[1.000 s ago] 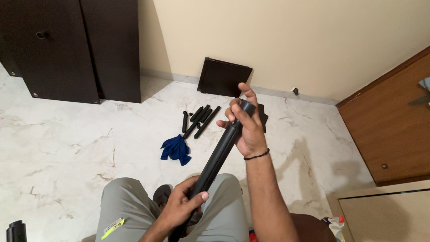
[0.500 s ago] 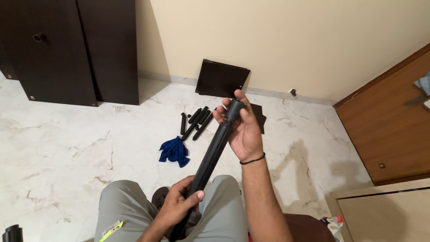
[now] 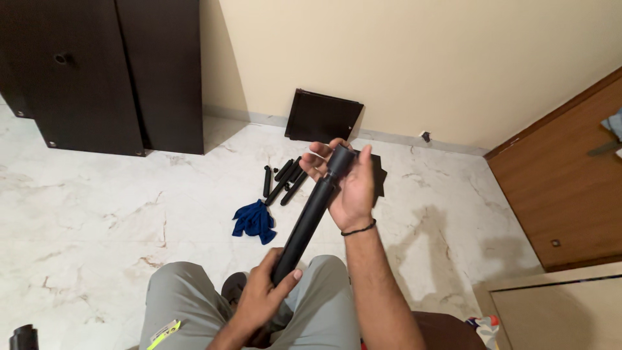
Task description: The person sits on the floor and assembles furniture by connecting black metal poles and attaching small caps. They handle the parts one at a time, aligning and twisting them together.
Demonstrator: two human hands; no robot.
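Observation:
A long black tube [image 3: 310,217] slants from my lap up and away from me. My left hand [image 3: 262,295] grips its lower end above my grey trousers. My right hand [image 3: 346,181] wraps around its thicker top end, fingers curled over the cap, a black band on the wrist. Beyond the tube, several short black tubes [image 3: 284,180] lie together on the white marble floor, with a crumpled blue cloth [image 3: 254,220] just in front of them.
A flat black panel [image 3: 322,116] leans on the cream wall, and another black sheet [image 3: 378,174] lies on the floor behind my right hand. Dark cabinets [image 3: 97,71] stand at the back left. A brown wooden door [image 3: 564,181] is on the right.
The view has shifted slightly. My right hand has adjusted its hold around the tube's top end; my left hand keeps its grip lower down.

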